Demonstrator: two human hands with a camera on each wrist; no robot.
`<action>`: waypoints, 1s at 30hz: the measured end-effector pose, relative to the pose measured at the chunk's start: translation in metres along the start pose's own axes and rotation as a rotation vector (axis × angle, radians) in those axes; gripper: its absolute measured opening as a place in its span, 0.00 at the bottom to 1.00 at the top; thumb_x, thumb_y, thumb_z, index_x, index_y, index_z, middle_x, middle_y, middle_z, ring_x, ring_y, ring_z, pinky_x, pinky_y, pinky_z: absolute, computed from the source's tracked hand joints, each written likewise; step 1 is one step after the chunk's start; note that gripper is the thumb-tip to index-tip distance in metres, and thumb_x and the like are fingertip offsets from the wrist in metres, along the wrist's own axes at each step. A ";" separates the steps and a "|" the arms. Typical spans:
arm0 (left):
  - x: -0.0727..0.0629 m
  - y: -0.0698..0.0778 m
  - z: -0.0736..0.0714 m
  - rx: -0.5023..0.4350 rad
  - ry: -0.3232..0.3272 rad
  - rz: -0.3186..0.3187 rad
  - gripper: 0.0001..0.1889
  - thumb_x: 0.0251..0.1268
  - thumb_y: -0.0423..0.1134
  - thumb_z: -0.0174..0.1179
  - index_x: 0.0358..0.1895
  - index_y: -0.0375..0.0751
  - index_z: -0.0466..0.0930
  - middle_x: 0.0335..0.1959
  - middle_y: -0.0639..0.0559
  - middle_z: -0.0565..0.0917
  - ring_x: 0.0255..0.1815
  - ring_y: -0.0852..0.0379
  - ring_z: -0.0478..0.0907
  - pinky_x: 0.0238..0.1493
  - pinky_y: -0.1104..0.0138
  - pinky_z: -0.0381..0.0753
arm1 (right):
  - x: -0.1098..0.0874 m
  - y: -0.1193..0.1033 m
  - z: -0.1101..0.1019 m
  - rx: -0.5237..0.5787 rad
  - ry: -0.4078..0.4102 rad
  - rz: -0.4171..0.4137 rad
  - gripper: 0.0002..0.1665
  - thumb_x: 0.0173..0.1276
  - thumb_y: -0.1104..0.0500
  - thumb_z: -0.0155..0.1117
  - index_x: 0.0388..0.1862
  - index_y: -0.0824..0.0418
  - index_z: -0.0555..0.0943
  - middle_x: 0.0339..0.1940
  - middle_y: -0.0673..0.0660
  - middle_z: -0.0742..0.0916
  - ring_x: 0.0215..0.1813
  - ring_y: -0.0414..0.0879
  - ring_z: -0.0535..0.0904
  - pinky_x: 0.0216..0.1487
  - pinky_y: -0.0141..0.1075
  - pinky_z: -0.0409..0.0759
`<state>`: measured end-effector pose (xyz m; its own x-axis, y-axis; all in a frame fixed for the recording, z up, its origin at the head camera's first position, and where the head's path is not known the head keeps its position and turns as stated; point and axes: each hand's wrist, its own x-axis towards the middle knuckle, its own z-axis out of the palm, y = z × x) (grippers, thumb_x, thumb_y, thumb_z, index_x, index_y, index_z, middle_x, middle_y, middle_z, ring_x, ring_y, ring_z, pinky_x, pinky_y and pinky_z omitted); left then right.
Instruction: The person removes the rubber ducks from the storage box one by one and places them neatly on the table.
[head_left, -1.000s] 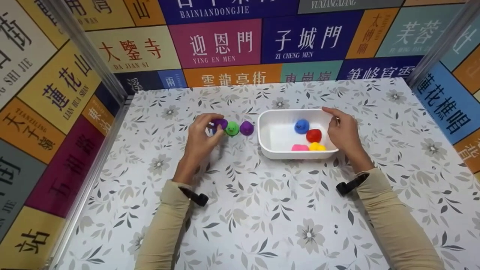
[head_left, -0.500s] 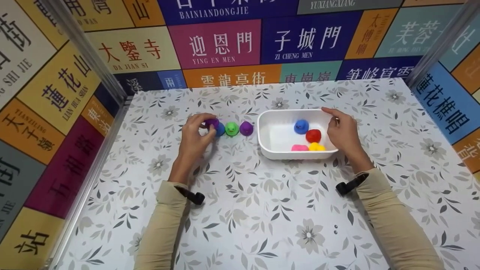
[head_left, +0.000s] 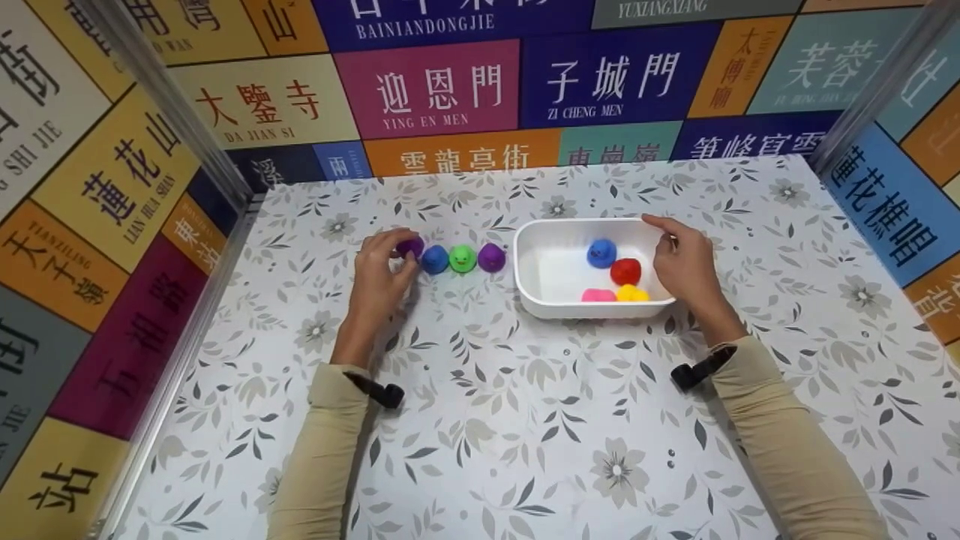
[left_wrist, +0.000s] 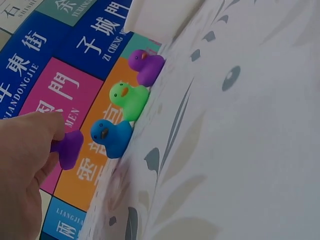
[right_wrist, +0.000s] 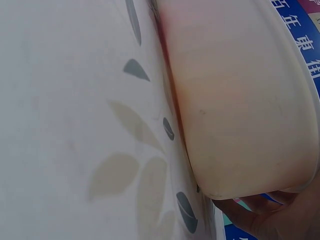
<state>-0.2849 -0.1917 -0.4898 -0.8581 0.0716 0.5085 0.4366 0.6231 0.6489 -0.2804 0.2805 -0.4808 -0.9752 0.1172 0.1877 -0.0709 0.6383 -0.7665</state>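
Observation:
My left hand (head_left: 377, 274) pinches a purple rubber duck (left_wrist: 71, 150) between thumb and fingers, just left of a short row. In that row stand a blue duck (head_left: 434, 259), a green duck (head_left: 463, 259) and a second purple duck (head_left: 492, 257), all upright on the table. Right of them is a white plastic box (head_left: 559, 309), its right end gripped by my right hand (head_left: 686, 262). Inside lie another blue duck (head_left: 601, 253), a red one (head_left: 625, 271), and pink (head_left: 598, 295) and yellow (head_left: 632, 293) pieces partly hidden by the front wall.
A floral cloth (head_left: 510, 435) covers the table. Upright panels with large printed characters (head_left: 442, 90) close off the back and both sides. The box's left wall stands close to the purple duck at the row's right end.
My left hand has moved left with the purple duck, from over the blue duck to beside it, so the blue duck now shows fully. The right hand and box stay put.

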 end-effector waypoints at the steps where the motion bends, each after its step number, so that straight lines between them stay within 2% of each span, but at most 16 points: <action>1: 0.000 -0.001 0.000 0.003 0.000 -0.001 0.16 0.72 0.27 0.63 0.59 0.37 0.88 0.60 0.41 0.88 0.61 0.44 0.81 0.58 0.59 0.87 | 0.000 0.000 0.000 0.001 0.000 0.000 0.32 0.82 0.68 0.42 0.77 0.54 0.80 0.79 0.60 0.80 0.75 0.59 0.77 0.74 0.54 0.76; 6: -0.001 -0.007 0.002 0.024 0.001 0.016 0.17 0.68 0.24 0.64 0.58 0.33 0.87 0.57 0.37 0.90 0.55 0.40 0.84 0.55 0.55 0.87 | 0.001 0.001 0.001 -0.003 0.000 0.001 0.32 0.81 0.68 0.43 0.76 0.54 0.80 0.79 0.59 0.81 0.77 0.58 0.76 0.79 0.56 0.74; 9: -0.002 -0.010 0.003 0.049 -0.007 0.024 0.16 0.67 0.24 0.65 0.57 0.31 0.88 0.57 0.36 0.90 0.55 0.38 0.84 0.59 0.51 0.85 | 0.001 0.001 0.001 -0.006 -0.003 0.004 0.32 0.81 0.68 0.42 0.77 0.55 0.80 0.79 0.60 0.80 0.77 0.58 0.76 0.80 0.56 0.74; 13: -0.003 -0.012 0.003 0.073 -0.031 0.006 0.16 0.67 0.24 0.66 0.57 0.32 0.88 0.58 0.36 0.90 0.59 0.37 0.84 0.65 0.49 0.81 | 0.002 0.001 0.001 -0.015 -0.003 0.011 0.33 0.81 0.68 0.42 0.77 0.54 0.80 0.79 0.60 0.80 0.76 0.58 0.77 0.78 0.56 0.75; 19: -0.004 -0.014 0.002 0.101 -0.072 -0.019 0.16 0.67 0.24 0.66 0.56 0.33 0.88 0.55 0.37 0.90 0.56 0.38 0.84 0.63 0.49 0.81 | 0.002 0.002 0.001 -0.023 0.002 0.005 0.32 0.81 0.68 0.42 0.77 0.54 0.80 0.79 0.60 0.80 0.76 0.58 0.77 0.79 0.57 0.75; 22: -0.005 -0.014 0.002 0.109 -0.090 -0.021 0.16 0.67 0.24 0.64 0.56 0.32 0.87 0.55 0.37 0.90 0.56 0.38 0.84 0.63 0.48 0.81 | 0.002 0.003 0.001 -0.020 0.016 -0.016 0.32 0.81 0.68 0.43 0.76 0.54 0.81 0.78 0.60 0.82 0.70 0.58 0.80 0.66 0.45 0.82; 24: -0.005 -0.014 0.002 0.110 -0.098 -0.019 0.16 0.67 0.23 0.63 0.56 0.31 0.87 0.55 0.37 0.90 0.57 0.37 0.84 0.65 0.48 0.80 | 0.001 0.004 0.002 -0.023 0.026 -0.033 0.32 0.81 0.69 0.43 0.75 0.54 0.81 0.77 0.60 0.82 0.66 0.57 0.80 0.55 0.36 0.78; 26: -0.005 -0.015 0.002 0.111 -0.106 -0.021 0.16 0.67 0.23 0.63 0.56 0.31 0.87 0.57 0.36 0.90 0.60 0.36 0.84 0.67 0.47 0.81 | 0.002 0.005 0.002 -0.017 0.034 -0.046 0.32 0.80 0.69 0.43 0.75 0.55 0.82 0.76 0.60 0.83 0.64 0.56 0.80 0.48 0.33 0.70; 28: -0.005 -0.015 0.003 0.112 -0.112 -0.018 0.16 0.67 0.23 0.63 0.56 0.30 0.87 0.57 0.36 0.89 0.61 0.36 0.84 0.68 0.47 0.80 | 0.002 0.005 0.002 -0.021 0.033 -0.050 0.32 0.80 0.69 0.43 0.75 0.54 0.82 0.76 0.60 0.83 0.65 0.56 0.80 0.50 0.30 0.69; 30: -0.005 -0.016 0.003 0.109 -0.114 -0.020 0.16 0.67 0.22 0.62 0.56 0.30 0.88 0.57 0.36 0.89 0.61 0.36 0.84 0.69 0.46 0.80 | 0.002 0.004 0.002 -0.021 0.032 -0.050 0.32 0.80 0.69 0.44 0.75 0.54 0.82 0.76 0.60 0.83 0.65 0.56 0.80 0.51 0.31 0.69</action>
<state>-0.2882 -0.1995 -0.5045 -0.8943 0.1428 0.4242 0.3924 0.7059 0.5897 -0.2827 0.2819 -0.4852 -0.9633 0.1090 0.2455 -0.1145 0.6600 -0.7424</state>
